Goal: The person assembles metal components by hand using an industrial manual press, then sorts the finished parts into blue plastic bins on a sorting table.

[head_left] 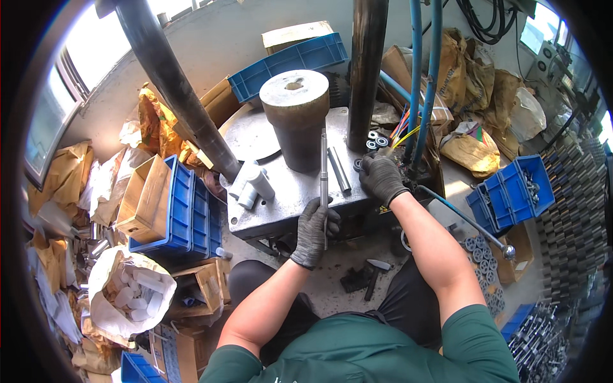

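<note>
My left hand [313, 231], in a dark grey glove, is closed round a long, slim metal shaft [324, 175]. The shaft stands nearly upright in the view, in front of the steel plate [290, 214]. At the plate's right edge my right hand [384, 179], gloved too, has its fingers bent onto a small ring-shaped bearing [357, 165], which it partly hides. Several more black-ringed bearings [381, 142] lie just beyond those fingers. Between the hands a metal tube [339, 169] rests on the plate. White plastic cylinders [260, 183] are grouped on its left part.
A thick metal cylinder [295, 127] rises from the plate between dark press columns [367, 76]. A ball-ended lever [469, 222] juts out at right. Blue bins [511, 191] stand right, a blue crate [191, 210] left. A hammer [377, 274] lies on the floor between my legs.
</note>
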### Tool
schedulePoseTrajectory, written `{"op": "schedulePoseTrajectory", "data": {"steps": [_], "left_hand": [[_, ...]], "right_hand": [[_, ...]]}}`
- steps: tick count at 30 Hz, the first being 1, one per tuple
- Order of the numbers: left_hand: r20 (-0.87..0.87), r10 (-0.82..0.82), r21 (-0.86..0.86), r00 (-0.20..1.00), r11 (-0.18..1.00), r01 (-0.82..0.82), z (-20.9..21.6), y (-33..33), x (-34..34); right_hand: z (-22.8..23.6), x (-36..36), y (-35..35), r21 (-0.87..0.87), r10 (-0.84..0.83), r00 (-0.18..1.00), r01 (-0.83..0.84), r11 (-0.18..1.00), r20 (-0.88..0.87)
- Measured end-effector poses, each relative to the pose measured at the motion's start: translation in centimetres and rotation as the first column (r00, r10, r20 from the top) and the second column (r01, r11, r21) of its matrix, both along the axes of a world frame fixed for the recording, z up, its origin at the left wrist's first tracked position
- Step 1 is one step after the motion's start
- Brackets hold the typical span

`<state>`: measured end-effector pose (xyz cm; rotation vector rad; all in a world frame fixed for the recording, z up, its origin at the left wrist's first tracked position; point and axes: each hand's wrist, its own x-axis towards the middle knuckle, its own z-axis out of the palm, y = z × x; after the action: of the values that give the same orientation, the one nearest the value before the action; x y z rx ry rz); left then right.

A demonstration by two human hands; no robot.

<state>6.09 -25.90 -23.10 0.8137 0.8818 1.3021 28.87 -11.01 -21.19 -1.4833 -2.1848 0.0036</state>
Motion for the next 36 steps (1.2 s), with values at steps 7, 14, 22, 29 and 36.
{"op": "schedulePoseTrajectory", "data": {"steps": [7,14,22,29,36], "left_hand": [[-0.018,-0.035,-0.078,0.999,0.996,0.034,0.1,-0.6,-0.3],[-0.196,-0.08,-0.002,0.977,0.997,0.081,0.1,-1.1,0.5],[-0.307,-0.074,0.103,0.949,0.989,0.11,-1.6,-0.6,0.5],[-0.374,-0.114,0.114,0.92,0.979,0.168,-0.8,-1.3,0.7],[-0.632,-0.229,0.209,0.74,0.869,0.448,-1.9,-1.7,3.0]], "right_hand": [[4.1,-0.3,-1.7,-0.314,-0.181,0.521,-0.179,0.932,-0.834],[5.0,-1.3,-4.6,-0.058,-0.23,-0.267,-0.527,0.848,-0.936],[5.4,-0.4,-5.3,-0.048,-0.16,-0.204,-0.465,0.884,-0.966],[7.6,1.0,-9.3,-0.498,-0.232,0.448,-0.68,0.538,-0.863],[5.1,5.3,-10.7,-0.677,-0.089,0.781,-0.472,0.565,-0.619]]}}
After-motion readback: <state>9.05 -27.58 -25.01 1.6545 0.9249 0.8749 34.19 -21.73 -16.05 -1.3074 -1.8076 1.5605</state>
